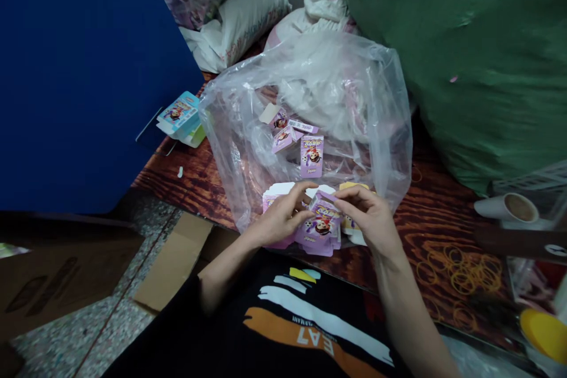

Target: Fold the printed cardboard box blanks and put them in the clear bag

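Observation:
Between my two hands is a small purple cardboard box (322, 221) with a cartoon figure on its front. My left hand (287, 212) grips its left side, thumb on the front and fingers bent over the top. On the right, my right hand (367, 209) pinches the box's upper right edge near its top flaps. Flat purple cartons (274, 194) lie beneath and beside my left hand. Yellow cartons (349, 224) are partly hidden by my right hand. Beyond them, several folded purple boxes, one a purple box (312, 156) lying face up, rest in a clear plastic bag (385, 142).
Blue cartons (179, 115) lie at the left of the wood-grain table (425, 207). Rubber bands (469, 271) and a paper cup (507, 208) are on the right. White sacks (248, 12) and a large green sack (460, 59) stand behind. A blue panel (88, 71) borders the left.

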`<action>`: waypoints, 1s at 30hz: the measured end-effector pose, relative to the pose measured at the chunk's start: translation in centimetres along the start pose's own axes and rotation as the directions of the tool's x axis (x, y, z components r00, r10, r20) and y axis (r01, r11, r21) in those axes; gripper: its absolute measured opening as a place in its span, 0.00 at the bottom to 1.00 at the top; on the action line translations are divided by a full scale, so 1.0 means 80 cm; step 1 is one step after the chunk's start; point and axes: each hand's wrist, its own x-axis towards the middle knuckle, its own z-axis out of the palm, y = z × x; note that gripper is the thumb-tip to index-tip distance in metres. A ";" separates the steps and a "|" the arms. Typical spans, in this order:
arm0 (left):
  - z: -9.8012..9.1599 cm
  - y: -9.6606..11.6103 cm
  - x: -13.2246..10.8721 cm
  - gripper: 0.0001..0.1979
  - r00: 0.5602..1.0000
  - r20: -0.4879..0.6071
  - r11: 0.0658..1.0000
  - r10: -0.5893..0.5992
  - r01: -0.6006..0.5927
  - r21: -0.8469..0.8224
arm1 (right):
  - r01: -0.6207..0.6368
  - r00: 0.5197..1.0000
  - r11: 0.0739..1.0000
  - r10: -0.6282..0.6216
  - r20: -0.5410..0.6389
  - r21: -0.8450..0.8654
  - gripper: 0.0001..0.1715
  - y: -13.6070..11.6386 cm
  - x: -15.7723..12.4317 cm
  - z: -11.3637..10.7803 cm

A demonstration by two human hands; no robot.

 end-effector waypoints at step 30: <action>-0.100 0.056 0.114 0.21 0.944 -0.127 0.952 0.304 -0.299 0.062 | 0.052 0.990 0.970 -0.080 -0.112 -0.237 0.12 0.016 -0.026 -0.001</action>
